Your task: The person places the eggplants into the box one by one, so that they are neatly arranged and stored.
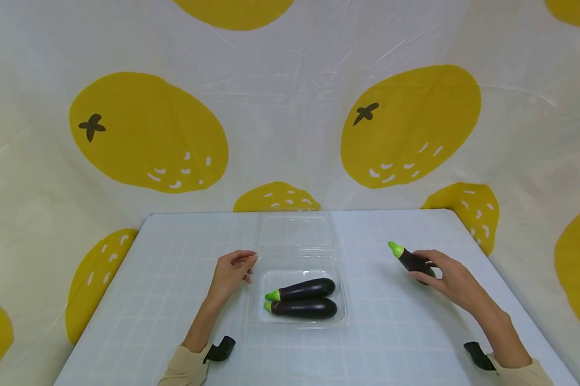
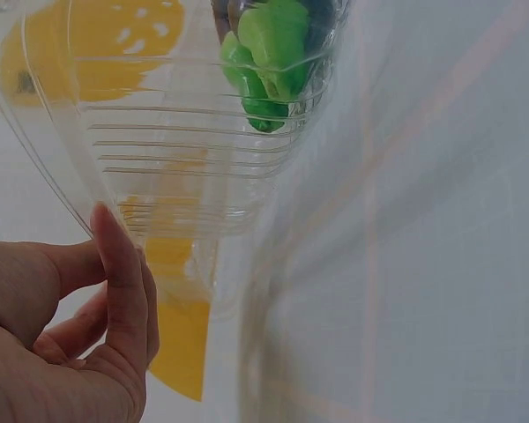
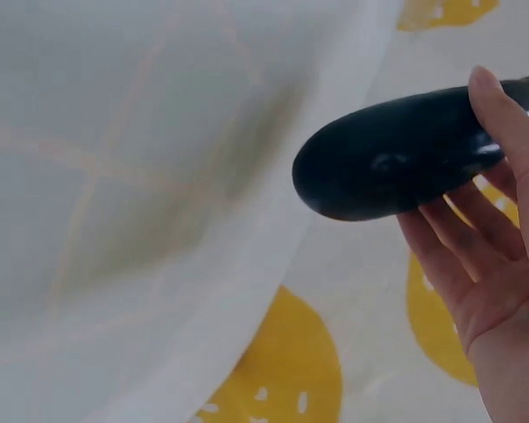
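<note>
In the head view, two dark eggplants (image 1: pixel 306 289) with green stem ends lie side by side in a clear plastic clamshell container (image 1: pixel 297 324), its lid (image 1: pixel 297 230) folded open toward the back. My left hand (image 1: pixel 233 273) is at the container's left edge; the left wrist view shows thumb and fingers pinching the clear rim (image 2: pixel 66 189). Over the table's right side, my right hand (image 1: pixel 439 273) holds a third eggplant (image 3: pixel 392 159) between thumb and fingers. Its green stem end points up and left in the head view.
A white table (image 1: pixel 174 300) with a faint grid cloth bears the container. Behind it hangs a white curtain (image 1: pixel 280 107) printed with large yellow fruit. Black wrist devices (image 1: pixel 221 349) sit at both sleeves.
</note>
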A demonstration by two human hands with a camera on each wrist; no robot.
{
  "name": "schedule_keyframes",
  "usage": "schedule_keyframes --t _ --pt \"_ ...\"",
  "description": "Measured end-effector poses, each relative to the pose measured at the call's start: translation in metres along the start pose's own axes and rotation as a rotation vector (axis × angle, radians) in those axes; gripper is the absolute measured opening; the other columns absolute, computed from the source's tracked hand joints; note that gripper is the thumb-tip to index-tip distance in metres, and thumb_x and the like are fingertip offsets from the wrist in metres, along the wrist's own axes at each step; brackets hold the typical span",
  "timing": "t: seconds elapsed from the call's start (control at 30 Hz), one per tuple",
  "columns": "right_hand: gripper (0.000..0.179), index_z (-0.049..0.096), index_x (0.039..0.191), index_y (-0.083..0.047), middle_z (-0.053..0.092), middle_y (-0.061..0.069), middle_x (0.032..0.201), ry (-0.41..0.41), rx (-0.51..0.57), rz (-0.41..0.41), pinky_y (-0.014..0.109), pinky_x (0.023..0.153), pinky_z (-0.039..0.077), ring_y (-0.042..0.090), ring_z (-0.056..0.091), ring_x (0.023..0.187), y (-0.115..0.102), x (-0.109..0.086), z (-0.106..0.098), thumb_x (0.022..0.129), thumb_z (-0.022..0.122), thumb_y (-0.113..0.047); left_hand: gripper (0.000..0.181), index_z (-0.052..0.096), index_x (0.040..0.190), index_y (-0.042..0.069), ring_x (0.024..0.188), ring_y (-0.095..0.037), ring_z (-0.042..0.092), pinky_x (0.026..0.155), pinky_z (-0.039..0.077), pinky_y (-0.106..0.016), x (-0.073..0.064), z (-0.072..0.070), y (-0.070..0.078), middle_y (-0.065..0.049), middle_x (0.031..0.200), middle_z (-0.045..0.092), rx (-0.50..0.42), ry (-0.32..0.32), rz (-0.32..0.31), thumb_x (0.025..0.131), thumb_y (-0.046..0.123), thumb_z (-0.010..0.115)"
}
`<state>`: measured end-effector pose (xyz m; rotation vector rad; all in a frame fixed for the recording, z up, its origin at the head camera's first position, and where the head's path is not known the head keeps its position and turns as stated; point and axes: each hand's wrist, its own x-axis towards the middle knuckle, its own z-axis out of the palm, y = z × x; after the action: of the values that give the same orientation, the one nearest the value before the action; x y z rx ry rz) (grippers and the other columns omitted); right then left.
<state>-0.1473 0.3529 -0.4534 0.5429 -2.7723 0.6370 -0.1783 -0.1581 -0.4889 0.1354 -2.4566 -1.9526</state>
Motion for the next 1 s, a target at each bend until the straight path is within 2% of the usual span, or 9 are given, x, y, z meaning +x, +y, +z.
schedule_keyframes --t 0.33,0.43,0.6,0.67,0.9,1.0 --pt "0.055 0.066 0.127 -0.011 0.071 0.010 0.117 0.028 -0.020 -0.043 0.053 0.080 0.060 0.026 0.067 0.096 -0.018 0.008 -0.001 0.078 0.091 -0.013 0.026 0.072 0.117 0.000 0.067 -0.022 0.062 0.057 0.057 -0.023 0.001 0.000 0.001 -0.022 0.097 0.071 -0.003 0.000 -0.002 0.098 0.018 0.072" --pt "0.057 0.066 0.127 -0.011 0.071 0.008 0.116 0.045 -0.025 -0.066 0.046 0.077 0.061 0.023 0.067 0.095 -0.024 0.009 -0.001 0.076 0.092 -0.014 0.026 0.072 0.118 0.000 0.067 -0.023 0.063 0.058 0.057 -0.023 0.001 0.000 0.001 -0.022 0.098 0.071 -0.002 -0.002 -0.007 0.098 0.018 0.072" --pt "0.059 0.066 0.126 -0.013 0.072 0.004 0.115 0.078 -0.036 -0.110 0.043 0.074 0.061 0.020 0.067 0.095 -0.033 0.011 0.000 0.073 0.093 -0.013 0.026 0.072 0.117 0.000 0.065 -0.022 0.063 0.057 0.057 -0.024 0.000 -0.001 0.002 -0.023 0.096 0.070 -0.012 -0.004 -0.012 0.098 0.018 0.072" --pt "0.059 0.066 0.126 -0.013 0.072 0.004 0.116 0.077 -0.034 -0.116 0.045 0.075 0.061 0.020 0.067 0.096 -0.037 0.012 0.000 0.074 0.093 -0.014 0.026 0.072 0.117 0.000 0.065 -0.021 0.062 0.057 0.057 -0.024 0.000 0.000 0.002 -0.024 0.096 0.069 -0.012 -0.003 -0.017 0.098 0.017 0.072" --pt "0.059 0.067 0.126 -0.013 0.072 0.001 0.116 0.086 -0.030 -0.141 0.037 0.078 0.061 0.018 0.067 0.097 -0.052 0.018 0.001 0.074 0.094 -0.018 0.026 0.072 0.117 0.000 0.064 -0.021 0.062 0.057 0.057 -0.023 -0.001 0.001 0.004 -0.023 0.096 0.070 -0.004 0.000 -0.028 0.098 0.017 0.072" --pt "0.059 0.068 0.126 -0.013 0.072 0.002 0.116 0.093 -0.017 -0.159 0.037 0.078 0.062 0.018 0.068 0.097 -0.058 0.020 0.001 0.073 0.094 -0.017 0.025 0.072 0.117 0.000 0.065 -0.022 0.062 0.057 0.057 -0.023 -0.001 0.001 0.004 -0.023 0.096 0.070 -0.006 0.001 -0.026 0.098 0.017 0.072"
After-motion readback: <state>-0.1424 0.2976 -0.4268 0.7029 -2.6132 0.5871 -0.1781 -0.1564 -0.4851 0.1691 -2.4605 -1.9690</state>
